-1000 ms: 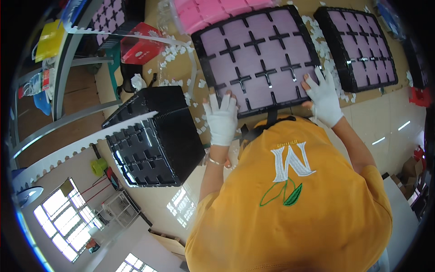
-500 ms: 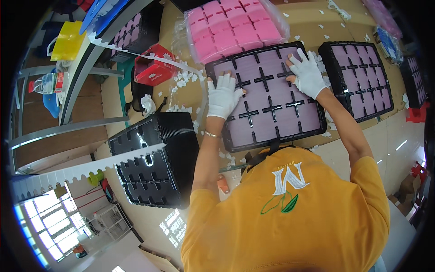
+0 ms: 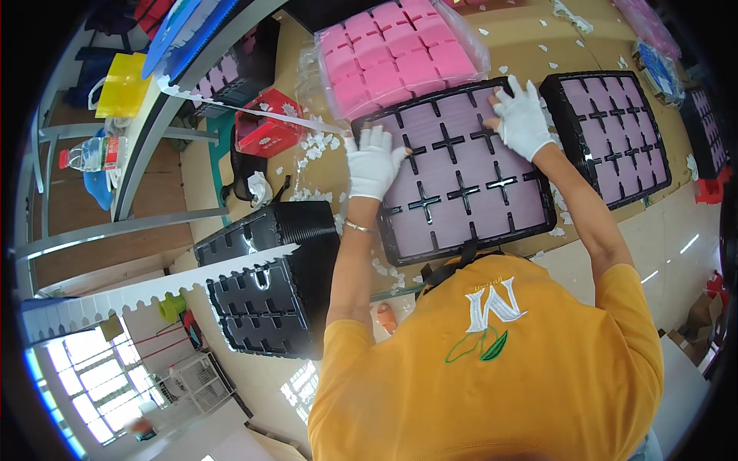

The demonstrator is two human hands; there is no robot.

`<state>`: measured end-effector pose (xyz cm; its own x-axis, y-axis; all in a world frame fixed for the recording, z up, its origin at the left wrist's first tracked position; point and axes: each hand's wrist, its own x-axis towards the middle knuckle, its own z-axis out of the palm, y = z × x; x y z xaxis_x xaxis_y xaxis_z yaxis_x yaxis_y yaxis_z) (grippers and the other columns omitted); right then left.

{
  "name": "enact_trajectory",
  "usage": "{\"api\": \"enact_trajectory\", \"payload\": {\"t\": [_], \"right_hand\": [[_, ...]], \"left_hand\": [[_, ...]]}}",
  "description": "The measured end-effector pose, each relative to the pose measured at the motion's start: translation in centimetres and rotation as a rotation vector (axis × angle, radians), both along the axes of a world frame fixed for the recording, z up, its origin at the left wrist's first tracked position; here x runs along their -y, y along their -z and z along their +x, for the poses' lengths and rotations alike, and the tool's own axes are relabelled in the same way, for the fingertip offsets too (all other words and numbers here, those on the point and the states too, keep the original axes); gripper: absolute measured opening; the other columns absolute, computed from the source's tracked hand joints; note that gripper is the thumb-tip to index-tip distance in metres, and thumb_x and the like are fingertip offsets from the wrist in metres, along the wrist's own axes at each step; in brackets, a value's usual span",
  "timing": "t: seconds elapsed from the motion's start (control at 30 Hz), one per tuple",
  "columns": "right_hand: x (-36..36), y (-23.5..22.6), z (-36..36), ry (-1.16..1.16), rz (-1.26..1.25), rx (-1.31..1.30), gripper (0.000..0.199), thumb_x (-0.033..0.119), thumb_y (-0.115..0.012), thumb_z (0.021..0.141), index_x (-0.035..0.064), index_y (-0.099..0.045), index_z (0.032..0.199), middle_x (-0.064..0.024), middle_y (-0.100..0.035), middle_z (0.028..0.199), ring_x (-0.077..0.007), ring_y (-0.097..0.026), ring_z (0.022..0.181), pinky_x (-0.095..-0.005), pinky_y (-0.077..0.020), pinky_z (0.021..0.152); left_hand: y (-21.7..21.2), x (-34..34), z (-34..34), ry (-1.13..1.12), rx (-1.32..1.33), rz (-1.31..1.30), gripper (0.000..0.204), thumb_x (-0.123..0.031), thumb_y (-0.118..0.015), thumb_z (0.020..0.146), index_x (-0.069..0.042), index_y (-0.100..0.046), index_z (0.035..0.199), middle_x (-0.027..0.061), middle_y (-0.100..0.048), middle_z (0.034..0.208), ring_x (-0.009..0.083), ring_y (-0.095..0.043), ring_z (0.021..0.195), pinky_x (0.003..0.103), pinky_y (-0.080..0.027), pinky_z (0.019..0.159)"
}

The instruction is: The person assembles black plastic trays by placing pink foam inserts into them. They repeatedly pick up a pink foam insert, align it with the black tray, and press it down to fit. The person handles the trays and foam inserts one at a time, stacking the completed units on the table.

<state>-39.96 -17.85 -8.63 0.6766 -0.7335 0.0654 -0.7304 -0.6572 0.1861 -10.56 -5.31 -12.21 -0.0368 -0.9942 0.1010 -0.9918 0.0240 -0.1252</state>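
Stack of black trays lower left. Left hand flat, pressing the left edge of the black tray with purple foam squares at centre; right hand spread open on its top right corner. Seating foam, probably; next needs even pressure across remaining squares.

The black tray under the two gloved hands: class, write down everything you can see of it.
The black tray is a roughly square, thin moulded grid, plastic by its look, with cross-shaped dividers between cells filled by pale purple foam squares. It lies flat on the tan worktable, tilted a little in the picture. The left hand, in a white glove, rests on its left edge; the right hand, also gloved, presses its far right corner. A pink foam sheet borders its far side.
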Motion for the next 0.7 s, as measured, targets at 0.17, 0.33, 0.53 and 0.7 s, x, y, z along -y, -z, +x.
{"api": "enact_trajectory", "payload": {"t": [0.17, 0.33, 0.53, 0.7], "right_hand": [[-1.1, -0.1, -1.2, -0.005, 0.003, 0.013, 0.056, 0.051, -0.045, 0.091, 0.0053, -0.064, 0.116, -0.0109, -0.055, 0.129, -0.0350, -0.035, 0.132, -0.0541, -0.0188, 0.110], [-0.5, 0.4, -5.1, 0.178, 0.011, 0.453, 0.028, 0.026, -0.053, 0.089, 0.0026, -0.067, 0.095, -0.0136, -0.062, 0.110, -0.0345, -0.060, 0.099, -0.0403, -0.0483, 0.085], [-2.8, 9.7, -13.3, 0.274, 0.518, 0.738, 0.031, 0.025, -0.062, 0.085, 0.0033, -0.067, 0.107, -0.0157, -0.066, 0.108, -0.0356, -0.060, 0.101, -0.0386, -0.0474, 0.088], [-3.8, 8.2, -11.3, 0.334, 0.471, 0.654, 0.030, 0.025, -0.067, 0.081, 0.0025, -0.070, 0.102, -0.0182, -0.068, 0.100, -0.0336, -0.063, 0.100, -0.0366, -0.0462, 0.090]], "left_hand": [[-0.3, -1.8, -0.3, 0.030, 0.018, -0.079, 0.056, -0.053, -0.051, 0.087, -0.006, -0.061, 0.116, 0.0111, -0.055, 0.130, 0.0295, -0.047, 0.123, 0.061, -0.022, 0.106], [-3.3, -5.0, 0.7, -0.222, -0.220, -0.357, 0.034, -0.035, -0.058, 0.086, -0.002, -0.064, 0.094, 0.0133, -0.061, 0.116, 0.0358, -0.055, 0.108, 0.049, -0.040, 0.096], [2.5, -12.2, 2.5, -0.611, -0.960, -0.153, 0.028, -0.013, -0.061, 0.082, 0.005, -0.067, 0.102, 0.0208, -0.066, 0.107, 0.0318, -0.062, 0.102, 0.035, -0.046, 0.093], [3.4, -13.1, 2.6, -0.681, -1.359, -0.102, 0.033, -0.015, -0.066, 0.081, 0.005, -0.066, 0.108, 0.0173, -0.066, 0.114, 0.0241, -0.062, 0.108, 0.029, -0.045, 0.095]]}}
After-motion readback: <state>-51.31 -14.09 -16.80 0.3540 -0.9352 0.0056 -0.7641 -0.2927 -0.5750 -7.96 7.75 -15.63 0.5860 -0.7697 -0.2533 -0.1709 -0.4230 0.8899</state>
